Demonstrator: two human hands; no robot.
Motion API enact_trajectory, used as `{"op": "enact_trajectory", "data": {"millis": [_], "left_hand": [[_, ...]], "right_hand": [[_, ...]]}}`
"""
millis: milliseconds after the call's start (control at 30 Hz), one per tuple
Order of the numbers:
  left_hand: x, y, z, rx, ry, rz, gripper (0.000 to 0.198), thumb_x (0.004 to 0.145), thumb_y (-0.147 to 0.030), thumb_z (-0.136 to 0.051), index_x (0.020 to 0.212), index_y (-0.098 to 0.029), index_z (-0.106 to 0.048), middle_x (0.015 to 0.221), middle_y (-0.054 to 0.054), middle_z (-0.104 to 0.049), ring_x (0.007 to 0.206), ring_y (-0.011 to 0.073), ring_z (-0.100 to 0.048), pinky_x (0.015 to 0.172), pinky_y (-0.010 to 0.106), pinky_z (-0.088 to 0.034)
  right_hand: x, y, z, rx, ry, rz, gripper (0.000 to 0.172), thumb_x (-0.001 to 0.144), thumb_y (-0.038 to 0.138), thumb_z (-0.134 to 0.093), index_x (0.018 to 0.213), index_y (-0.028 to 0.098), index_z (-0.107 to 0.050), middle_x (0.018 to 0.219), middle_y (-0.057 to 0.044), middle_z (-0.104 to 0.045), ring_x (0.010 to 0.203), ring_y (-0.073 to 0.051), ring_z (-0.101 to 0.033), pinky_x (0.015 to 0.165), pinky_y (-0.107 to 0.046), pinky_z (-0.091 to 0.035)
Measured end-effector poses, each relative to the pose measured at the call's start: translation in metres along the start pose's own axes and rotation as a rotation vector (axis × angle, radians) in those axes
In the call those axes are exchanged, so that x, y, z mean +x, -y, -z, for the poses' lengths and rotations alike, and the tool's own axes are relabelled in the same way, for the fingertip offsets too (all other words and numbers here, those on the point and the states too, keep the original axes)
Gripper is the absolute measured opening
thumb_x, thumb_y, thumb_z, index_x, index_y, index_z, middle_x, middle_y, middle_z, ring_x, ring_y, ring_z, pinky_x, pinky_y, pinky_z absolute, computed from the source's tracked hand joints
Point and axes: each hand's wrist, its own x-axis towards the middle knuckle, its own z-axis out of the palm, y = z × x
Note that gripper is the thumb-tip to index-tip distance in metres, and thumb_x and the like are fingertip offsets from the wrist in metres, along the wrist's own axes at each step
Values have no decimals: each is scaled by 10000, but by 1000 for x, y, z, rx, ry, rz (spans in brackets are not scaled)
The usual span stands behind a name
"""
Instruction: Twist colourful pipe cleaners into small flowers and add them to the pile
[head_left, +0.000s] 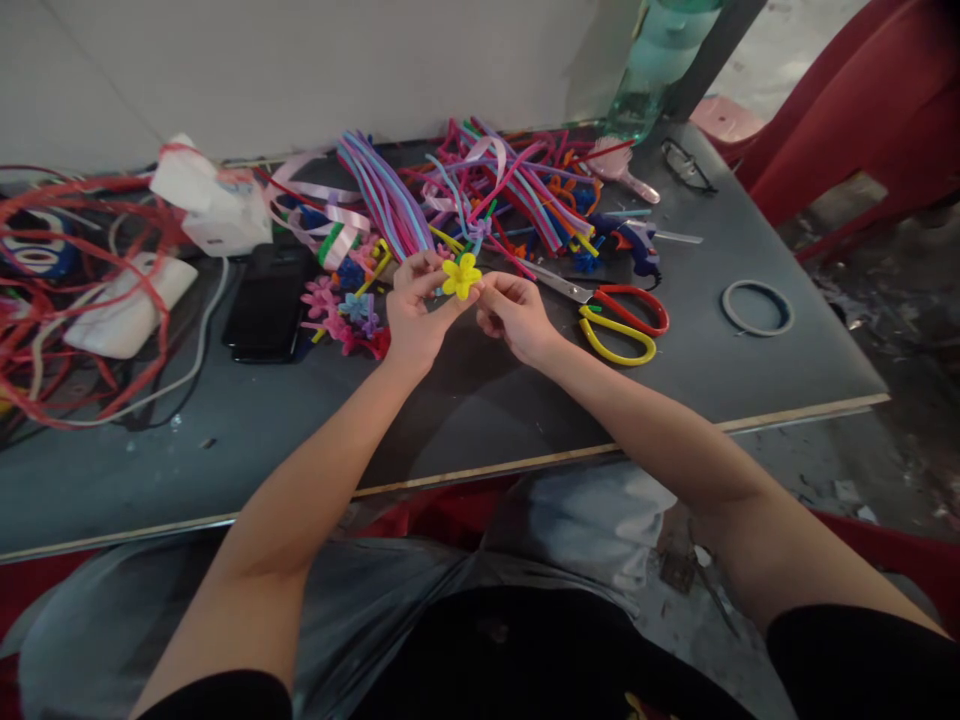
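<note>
A yellow pipe-cleaner flower [460,276] with several petals is held up over the table. My left hand [417,310] is closed on its left side, the thumb under the petals. From the right, my right hand [516,312] pinches the flower's edge between thumb and finger. Pink and blue pipe-cleaner flowers [352,308] lie just left of my left hand. Bundles of purple and blue pipe cleaners [390,200] lie behind both hands. Scissors [611,310] with one red and one yellow handle rest to the right of my right hand.
At the left lie tangled red cords [90,390], a white power strip [135,305] and a black phone [268,305]. A roll of tape [757,307] sits at the right. Toward the back are a pink brush [619,170], a glue gun [637,243] and a greenish bottle [641,105].
</note>
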Motion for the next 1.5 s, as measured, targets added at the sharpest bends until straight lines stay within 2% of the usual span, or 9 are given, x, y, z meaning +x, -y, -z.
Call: {"op": "enact_trajectory", "data": {"millis": [100, 333, 500, 600, 933, 1133, 1300, 1433, 1500], "left_hand": [[-1, 0, 0, 63, -27, -118, 244, 591, -383, -977, 677, -273, -778, 1015, 28, -662, 1170, 260, -565, 1042, 389, -448], [0, 7, 4, 97, -10, -178, 292, 609, -521, -943, 670, -289, -776, 986, 30, -641, 1123, 268, -556, 1060, 430, -423], [1, 0, 10, 215, -26, -219, 257, 626, -441, -956, 658, -281, -758, 1003, 56, -629, 1270, 329, -482, 1083, 467, -400], [1, -4, 14, 272, -18, -222, 230, 668, -411, -940, 677, -271, -758, 1057, 77, -628, 1364, 364, -403, 1105, 494, -378], [1, -4, 13, 320, 9, -253, 212, 705, -376, -917, 682, -262, -739, 1072, 94, -625, 1428, 386, -309, 1148, 515, -302], [-1, -5, 13, 342, 28, -259, 199, 729, -346, -904, 677, -262, -731, 1111, 87, -627, 1420, 380, -329, 1124, 516, -329], [1, 3, 21, 350, 48, -311, 206, 759, -428, -878, 737, -270, -748, 1144, 69, -641, 1360, 357, -428, 1059, 501, -412], [4, 13, 24, 614, -50, -404, 222, 817, -499, -802, 771, -287, -754, 1069, 80, -651, 1184, 330, -546, 956, 517, -479], [6, 16, 24, 720, -46, -440, 220, 846, -499, -768, 791, -286, -758, 1043, 84, -652, 1141, 325, -562, 923, 526, -491]], "right_hand": [[0, -2, -1, -23, 4, 1, 582, 704, 741, -756, 743, 203, -536, 494, 113, -423, 398, -28, -387, 369, -168, -275], [1, 0, 4, -123, 53, 47, 571, 726, 735, -744, 728, 189, -574, 471, 93, -458, 402, -33, -381, 386, -172, -304], [2, 5, 11, -353, -60, 250, 557, 752, 728, -727, 824, 177, -676, 776, -7, -667, 656, -87, -587, 590, -218, -505], [1, 4, 16, -479, -126, 363, 502, 821, 677, -701, 922, 185, -719, 876, -32, -691, 742, -114, -617, 685, -260, -539], [4, -8, 12, -335, -59, 279, 534, 789, 703, -714, 857, 174, -685, 842, -27, -688, 809, -137, -663, 756, -284, -580], [5, -10, 12, -350, -95, 237, 516, 807, 691, -706, 855, 178, -666, 817, -21, -647, 817, -140, -656, 769, -282, -585], [7, -11, 15, -317, -167, 247, 586, 823, 753, -634, 937, 182, -699, 788, -11, -639, 665, -99, -589, 626, -235, -536], [4, -9, 12, -374, -166, 309, 595, 835, 755, -616, 954, 180, -714, 790, -12, -656, 647, -93, -571, 607, -234, -510], [3, -9, 11, -431, -153, 322, 580, 824, 743, -641, 928, 177, -715, 816, -23, -675, 682, -102, -593, 628, -243, -510]]}}
